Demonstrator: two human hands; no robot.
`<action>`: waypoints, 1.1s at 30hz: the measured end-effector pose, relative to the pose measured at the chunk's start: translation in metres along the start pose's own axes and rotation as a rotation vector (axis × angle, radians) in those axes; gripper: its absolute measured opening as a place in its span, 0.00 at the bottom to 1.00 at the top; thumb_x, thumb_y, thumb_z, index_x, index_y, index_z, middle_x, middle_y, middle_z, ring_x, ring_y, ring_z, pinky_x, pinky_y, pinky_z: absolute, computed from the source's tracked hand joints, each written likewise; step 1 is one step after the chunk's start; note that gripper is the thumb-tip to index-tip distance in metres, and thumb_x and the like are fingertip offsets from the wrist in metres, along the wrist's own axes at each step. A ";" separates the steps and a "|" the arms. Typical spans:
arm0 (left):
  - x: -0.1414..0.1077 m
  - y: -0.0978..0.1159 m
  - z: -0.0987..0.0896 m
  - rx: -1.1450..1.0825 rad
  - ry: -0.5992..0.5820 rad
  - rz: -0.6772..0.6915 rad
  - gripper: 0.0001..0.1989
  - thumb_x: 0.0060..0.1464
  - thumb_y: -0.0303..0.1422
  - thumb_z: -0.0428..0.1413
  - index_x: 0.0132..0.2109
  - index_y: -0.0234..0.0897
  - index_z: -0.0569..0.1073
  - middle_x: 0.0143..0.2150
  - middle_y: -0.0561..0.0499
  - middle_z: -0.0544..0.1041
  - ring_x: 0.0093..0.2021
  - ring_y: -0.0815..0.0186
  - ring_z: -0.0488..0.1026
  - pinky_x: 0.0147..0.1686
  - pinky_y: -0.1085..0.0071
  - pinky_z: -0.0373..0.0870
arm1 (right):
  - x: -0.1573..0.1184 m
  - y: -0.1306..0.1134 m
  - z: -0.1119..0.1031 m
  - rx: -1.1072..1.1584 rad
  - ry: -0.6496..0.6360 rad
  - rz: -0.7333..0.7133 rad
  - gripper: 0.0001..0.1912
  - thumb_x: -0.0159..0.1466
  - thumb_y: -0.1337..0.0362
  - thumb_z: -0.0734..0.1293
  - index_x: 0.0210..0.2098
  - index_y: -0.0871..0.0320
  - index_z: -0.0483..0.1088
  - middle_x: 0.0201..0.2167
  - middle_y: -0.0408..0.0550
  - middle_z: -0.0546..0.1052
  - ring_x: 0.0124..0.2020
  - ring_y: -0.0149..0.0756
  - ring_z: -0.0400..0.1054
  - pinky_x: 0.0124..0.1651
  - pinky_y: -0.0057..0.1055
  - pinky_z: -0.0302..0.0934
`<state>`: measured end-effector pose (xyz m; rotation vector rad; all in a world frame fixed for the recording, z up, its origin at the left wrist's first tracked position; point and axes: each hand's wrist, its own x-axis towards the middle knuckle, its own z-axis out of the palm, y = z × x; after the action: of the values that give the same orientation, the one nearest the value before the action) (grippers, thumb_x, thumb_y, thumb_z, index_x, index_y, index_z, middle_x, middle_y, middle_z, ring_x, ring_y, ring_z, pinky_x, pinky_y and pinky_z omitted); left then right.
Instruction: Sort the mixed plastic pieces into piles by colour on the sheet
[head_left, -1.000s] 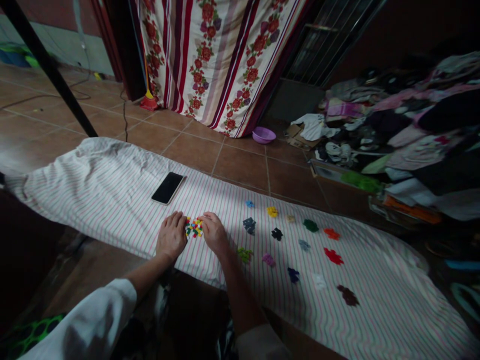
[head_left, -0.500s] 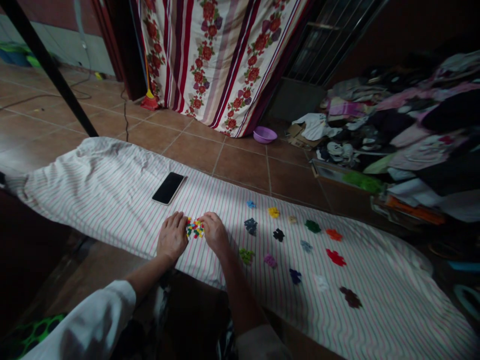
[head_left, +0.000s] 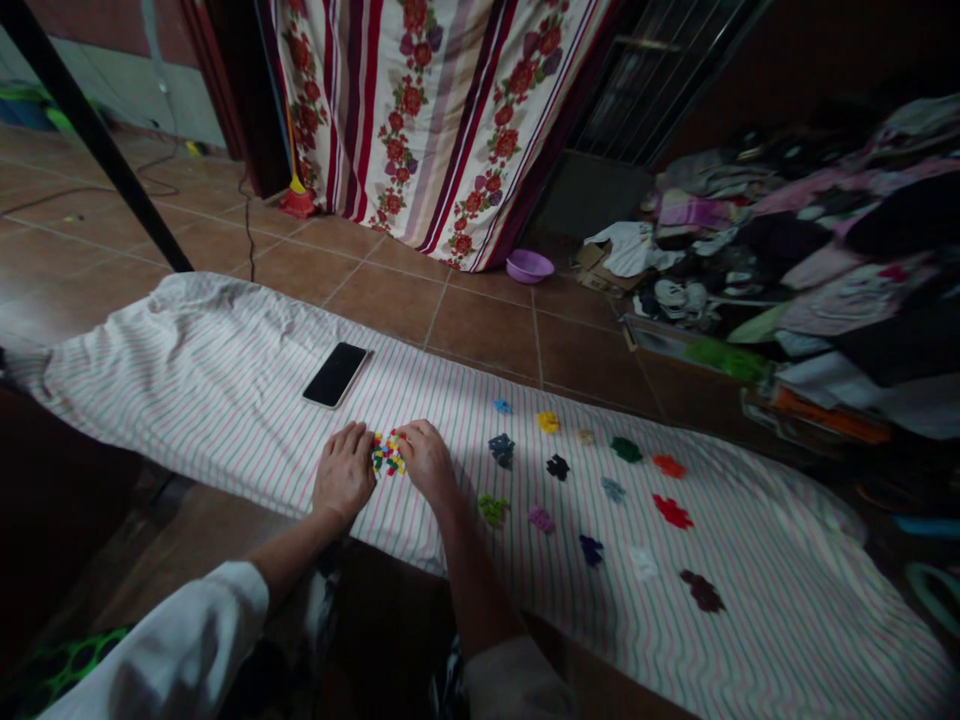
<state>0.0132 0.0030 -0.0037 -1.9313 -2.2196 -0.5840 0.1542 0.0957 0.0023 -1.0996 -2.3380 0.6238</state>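
Note:
A mixed pile of small coloured pieces, in yellow, red, green, white and blue, lies on the striped cloth. Flat on the cloth at the pile's left edge rests my left hand, its fingers stretched out. At the right edge, my right hand has its fingers bent and pressed together over some pieces; whatever is between the fingertips is hidden. To the right of my hands are several small heaps sorted by colour, among them a lime green heap, a black heap and a red heap.
A phone with a dark screen lies beyond my left hand. Past the cloth are a tiled floor, a purple basin and a floral curtain. Piled clothes fill the right side. A dark pole slants at left.
My right hand has shifted slightly left and up over the pile, and a few pieces sit differently. My left hand stays in place.

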 end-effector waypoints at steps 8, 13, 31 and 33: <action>0.000 0.001 0.000 -0.014 0.012 -0.005 0.18 0.58 0.28 0.47 0.53 0.33 0.71 0.57 0.40 0.72 0.61 0.52 0.65 0.59 0.55 0.61 | 0.002 -0.003 0.003 -0.031 0.035 0.004 0.06 0.64 0.67 0.63 0.34 0.56 0.72 0.35 0.49 0.74 0.42 0.38 0.67 0.48 0.32 0.60; -0.001 0.000 0.000 -0.004 0.005 0.002 0.18 0.58 0.28 0.47 0.54 0.33 0.71 0.57 0.41 0.72 0.61 0.52 0.65 0.59 0.56 0.60 | 0.001 -0.004 -0.001 0.048 0.043 0.009 0.07 0.64 0.66 0.62 0.35 0.56 0.72 0.34 0.47 0.75 0.39 0.35 0.68 0.46 0.30 0.61; 0.001 0.001 -0.001 0.006 0.030 0.006 0.18 0.56 0.28 0.48 0.52 0.34 0.72 0.56 0.41 0.73 0.59 0.53 0.66 0.58 0.57 0.62 | -0.008 0.007 -0.003 0.579 0.248 0.367 0.08 0.59 0.56 0.65 0.34 0.52 0.70 0.33 0.43 0.79 0.37 0.36 0.74 0.44 0.32 0.67; 0.001 0.002 -0.003 0.010 0.030 0.001 0.18 0.56 0.28 0.48 0.52 0.34 0.72 0.56 0.40 0.73 0.59 0.53 0.66 0.57 0.56 0.62 | -0.010 0.006 -0.004 0.726 0.256 0.387 0.10 0.58 0.54 0.66 0.35 0.53 0.70 0.32 0.43 0.78 0.36 0.36 0.74 0.43 0.32 0.67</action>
<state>0.0142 0.0027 -0.0008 -1.9060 -2.1994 -0.5962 0.1656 0.0919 -0.0005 -1.1753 -1.4795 1.2586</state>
